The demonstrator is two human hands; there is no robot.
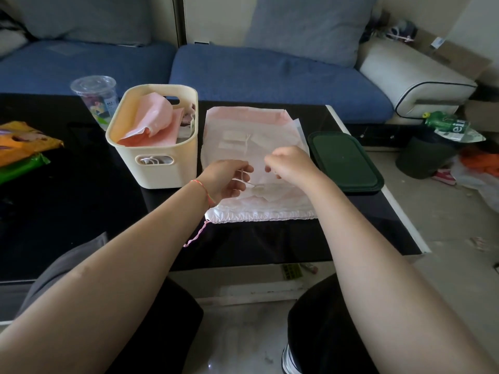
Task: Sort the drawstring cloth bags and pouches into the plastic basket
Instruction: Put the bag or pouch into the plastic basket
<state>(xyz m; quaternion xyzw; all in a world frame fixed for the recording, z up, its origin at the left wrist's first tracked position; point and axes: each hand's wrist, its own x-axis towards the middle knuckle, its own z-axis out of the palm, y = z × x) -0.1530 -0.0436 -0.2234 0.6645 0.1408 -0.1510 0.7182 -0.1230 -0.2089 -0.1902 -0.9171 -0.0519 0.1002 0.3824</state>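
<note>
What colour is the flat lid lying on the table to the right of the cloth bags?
Dark green; the lid shows clearly in the head view.

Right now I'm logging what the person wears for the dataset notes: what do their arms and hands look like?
Both arms are bare to past the elbow, no sleeves or gloves in view. The left hand has a thin braided string bracelet in pink and orange at the wrist. The right hand shows no ring, watch or band.

Likely a home living room: blue sofa [270, 74], black coffee table [81, 211].
</note>
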